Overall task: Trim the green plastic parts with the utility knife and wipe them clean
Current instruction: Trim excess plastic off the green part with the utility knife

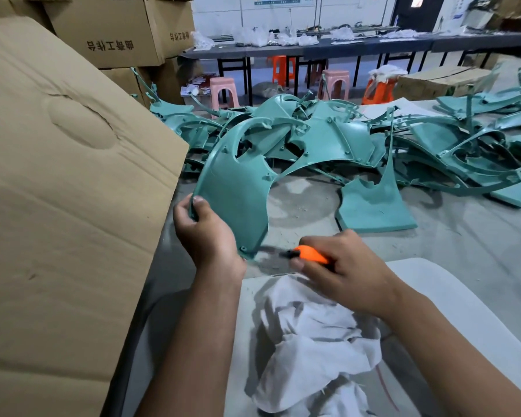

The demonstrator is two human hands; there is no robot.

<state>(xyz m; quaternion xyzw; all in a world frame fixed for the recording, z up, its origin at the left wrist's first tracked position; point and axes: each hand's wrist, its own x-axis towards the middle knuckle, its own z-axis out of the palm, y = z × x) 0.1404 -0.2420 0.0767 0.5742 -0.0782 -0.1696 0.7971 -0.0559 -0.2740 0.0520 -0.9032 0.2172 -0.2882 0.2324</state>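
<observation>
Green parts (358, 139) heaped on floor (463, 251)

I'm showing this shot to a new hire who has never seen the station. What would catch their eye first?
Probably the sprawling heap of green plastic parts across the floor ahead. Next, at centre, the left hand grips one curved green part upright by its edge, while the right hand holds an orange utility knife at its lower corner. A crumpled white cloth lies just below the hands.

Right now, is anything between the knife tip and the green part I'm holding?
Nothing visible. The orange utility knife in the right hand points at the lower corner of the curved green plastic panel gripped by the left hand.
</observation>
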